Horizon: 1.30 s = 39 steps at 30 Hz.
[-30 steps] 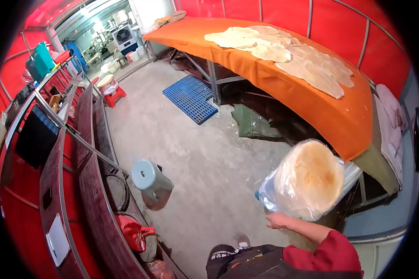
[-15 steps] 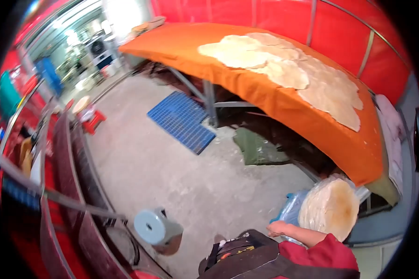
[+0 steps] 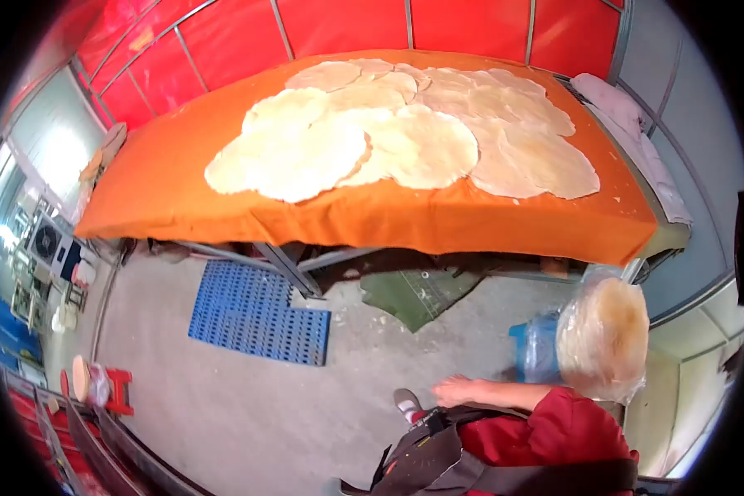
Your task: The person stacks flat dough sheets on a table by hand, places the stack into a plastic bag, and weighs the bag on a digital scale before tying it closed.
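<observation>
Out from the front edge of the desk [image 3: 161, 178], the right hand [image 3: 455, 391] hangs slack, seemingly empty; the left hand is hidden, its state untellable. Near the right front corner stands a bagged flatbread stack [image 3: 605, 339]; loose flatbreads [image 3: 428, 147] overlap across the middle and right. Apparent step: facing the spread; handling it calls for reaching over that edge.

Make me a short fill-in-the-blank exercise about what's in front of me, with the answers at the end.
1. The spread flatbreads lie on a cloth coloured ____.
2. The round stack is wrapped in clear ____.
3. The right hand extends from a sleeve coloured ____.
4. The perforated panel on the floor is ____.

Missing words: orange; plastic; red; blue.
</observation>
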### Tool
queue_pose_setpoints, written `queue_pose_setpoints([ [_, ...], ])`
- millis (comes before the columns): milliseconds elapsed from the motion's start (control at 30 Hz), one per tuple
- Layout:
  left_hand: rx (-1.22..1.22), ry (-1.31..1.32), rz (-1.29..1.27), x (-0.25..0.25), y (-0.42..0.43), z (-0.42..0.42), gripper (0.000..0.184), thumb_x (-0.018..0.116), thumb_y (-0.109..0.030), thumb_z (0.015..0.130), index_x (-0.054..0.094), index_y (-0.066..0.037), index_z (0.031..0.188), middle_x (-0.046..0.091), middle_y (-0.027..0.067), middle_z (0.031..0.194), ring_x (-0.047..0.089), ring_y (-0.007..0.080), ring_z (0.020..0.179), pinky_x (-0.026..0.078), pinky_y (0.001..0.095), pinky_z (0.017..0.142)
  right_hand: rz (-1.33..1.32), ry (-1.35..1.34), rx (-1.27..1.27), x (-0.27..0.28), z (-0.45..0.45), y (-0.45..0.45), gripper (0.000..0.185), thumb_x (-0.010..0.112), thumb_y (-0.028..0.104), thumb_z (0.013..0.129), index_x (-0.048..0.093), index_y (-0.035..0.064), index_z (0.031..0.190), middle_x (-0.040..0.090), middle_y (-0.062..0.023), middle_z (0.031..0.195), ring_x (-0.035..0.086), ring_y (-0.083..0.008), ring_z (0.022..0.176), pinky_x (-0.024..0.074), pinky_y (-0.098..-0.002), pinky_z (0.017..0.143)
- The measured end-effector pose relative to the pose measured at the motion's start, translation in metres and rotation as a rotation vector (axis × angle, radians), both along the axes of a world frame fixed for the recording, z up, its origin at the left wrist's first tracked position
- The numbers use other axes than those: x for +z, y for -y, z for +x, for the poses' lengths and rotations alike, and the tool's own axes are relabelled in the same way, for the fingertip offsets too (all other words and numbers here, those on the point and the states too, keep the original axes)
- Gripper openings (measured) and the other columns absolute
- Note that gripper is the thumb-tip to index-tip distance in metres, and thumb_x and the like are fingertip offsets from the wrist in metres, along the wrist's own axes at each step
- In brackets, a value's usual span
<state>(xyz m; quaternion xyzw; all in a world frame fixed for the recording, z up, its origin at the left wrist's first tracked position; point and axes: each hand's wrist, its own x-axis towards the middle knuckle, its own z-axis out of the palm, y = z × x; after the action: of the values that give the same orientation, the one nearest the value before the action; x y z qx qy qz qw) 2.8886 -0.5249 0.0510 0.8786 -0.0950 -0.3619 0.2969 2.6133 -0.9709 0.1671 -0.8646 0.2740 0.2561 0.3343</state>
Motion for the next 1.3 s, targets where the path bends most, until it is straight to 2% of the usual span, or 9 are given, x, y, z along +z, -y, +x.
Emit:
queue_pose_setpoints([
  [167,-0.148,-0.058,-0.105,0.045,0.144,0.057,0.032,0.061,-0.015,0.076,0.052,0.003,0.101,0.055,0.0080,0.071,0.049,0.0128,0.057,0.041,0.0243,0.047,-0.085,0.409,-0.079,0.074,0.163,0.092,0.028,0.050,0.024,0.076,0.052,0.0027,0.093,0.056,-0.0203,0.089,0.055,-0.0369,0.081,0.0448,-0.0447,0.069],
  [267,-0.146,-0.066,-0.130,0.053,0.183,0.102,0.032,0.061,-0.015,0.076,0.052,0.003,0.101,0.055,0.0081,0.071,0.049,0.0131,0.058,0.041,0.0246,0.048,-0.077,0.697,-0.125,0.109,0.238,0.136,0.034,0.053,0.025,0.078,0.052,0.0037,0.104,0.056,-0.0165,0.096,0.056,-0.0312,0.085,0.0458,-0.0392,0.072],
  [467,-0.141,-0.062,-0.133,0.066,0.221,0.211,0.032,0.061,-0.015,0.076,0.051,0.003,0.101,0.055,0.0084,0.073,0.050,0.0137,0.061,0.042,0.0251,0.050,-0.456,1.071,-0.337,0.183,0.339,0.234,0.027,0.058,0.020,0.073,0.054,0.0010,0.093,0.057,-0.0163,0.084,0.055,-0.0323,0.078,0.0457,-0.0372,0.068],
  [533,-0.141,-0.058,-0.142,0.070,0.236,0.248,0.032,0.061,-0.015,0.077,0.051,0.003,0.101,0.055,0.0084,0.074,0.051,0.0139,0.061,0.043,0.0253,0.051,-0.673,0.943,-0.402,0.189,0.364,0.291,0.040,0.060,0.022,0.074,0.051,-0.0021,0.104,0.053,-0.0213,0.104,0.050,-0.0347,0.099,0.0402,-0.0378,0.086],
  [633,-0.158,-0.031,-0.171,0.088,0.267,0.304,0.032,0.061,-0.015,0.077,0.051,0.003,0.101,0.056,0.0085,0.075,0.051,0.0142,0.062,0.043,0.0255,0.052,-0.849,0.582,-0.519,0.187,0.390,0.388,0.060,0.043,0.040,0.082,0.033,0.0002,0.125,0.030,-0.0197,0.131,0.026,-0.0314,0.123,0.0210,-0.0378,0.101],
  [933,-0.166,0.118,-0.411,0.187,0.461,0.471,0.033,0.060,-0.016,0.078,0.050,0.003,0.103,0.056,0.0097,0.082,0.052,0.0152,0.072,0.045,0.0268,0.059,-0.981,0.082,-0.741,0.103,0.434,0.519,0.069,0.037,0.049,0.081,0.023,0.0041,0.131,0.016,-0.0123,0.139,0.013,-0.0303,0.127,0.0087,-0.0502,0.101],
  [1033,-0.003,0.016,-0.708,0.216,0.580,0.505,0.024,0.057,-0.001,0.077,0.051,0.000,0.100,0.057,0.0085,0.094,0.054,0.0147,0.088,0.043,0.0273,0.081,-1.018,0.139,-0.701,0.088,0.428,0.526,0.067,0.039,0.047,0.081,0.025,0.0022,0.129,0.019,-0.0160,0.136,0.015,-0.0321,0.126,0.0102,-0.0521,0.100],
  [1233,-0.372,0.004,-0.870,0.273,0.815,0.546,0.041,0.056,-0.002,0.078,0.039,0.004,0.115,0.047,0.0144,0.117,0.048,0.0203,0.104,0.036,0.0292,0.090,-0.910,0.140,-0.692,0.118,0.435,0.525,0.069,0.040,0.045,0.080,0.023,-0.0013,0.130,0.020,-0.0201,0.135,0.011,-0.0343,0.127,0.0064,-0.0483,0.102],
  [1300,-0.272,-0.030,-0.773,0.253,0.871,0.561,0.045,0.060,-0.004,0.075,0.039,0.006,0.115,0.050,0.0134,0.108,0.049,0.0184,0.098,0.040,0.0278,0.084,-0.837,0.246,-0.797,0.118,0.435,0.527,0.068,0.042,0.043,0.079,0.027,-0.0020,0.128,0.023,-0.0201,0.133,0.015,-0.0345,0.126,0.0090,-0.0484,0.101],
])
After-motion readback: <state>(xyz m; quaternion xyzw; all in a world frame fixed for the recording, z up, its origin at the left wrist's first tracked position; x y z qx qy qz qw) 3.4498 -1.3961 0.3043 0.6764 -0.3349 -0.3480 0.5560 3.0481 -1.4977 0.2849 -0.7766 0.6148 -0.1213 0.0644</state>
